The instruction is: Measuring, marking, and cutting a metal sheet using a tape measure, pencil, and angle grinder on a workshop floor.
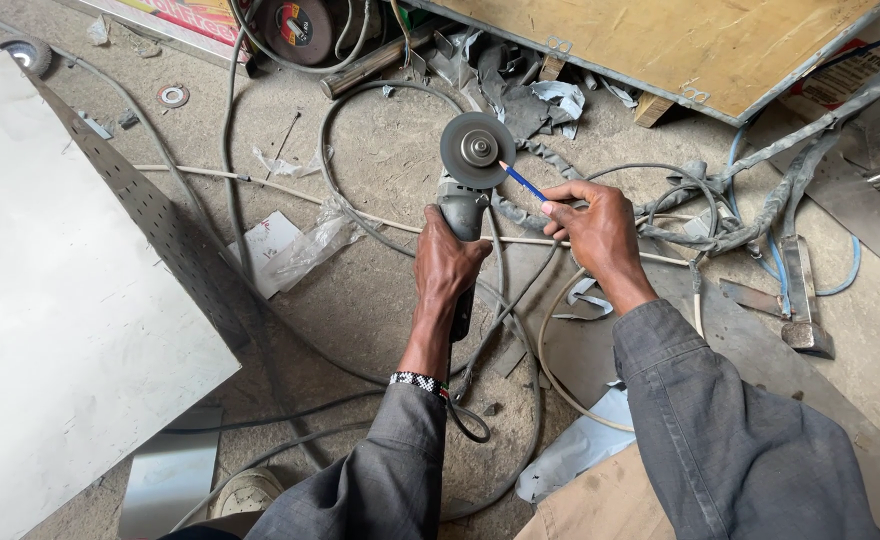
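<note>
Here the left hand (447, 262) grips an angle grinder (463, 200) by its body, disc (476, 150) turned up and away over the cable-strewn floor (380, 160), while the right hand (593, 225) pinches a blue pencil (522, 182), tip touching the disc's face as if sharpening it.

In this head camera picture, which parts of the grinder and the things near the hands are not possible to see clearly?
- Angle grinder: head view; the left hand wraps the body, hiding any switch.
- Blue pencil: its rear end is covered by the right hand; the tip at the grinding disc is too small to judge contact.
- Wooden board: cut off by the top edge.
</note>
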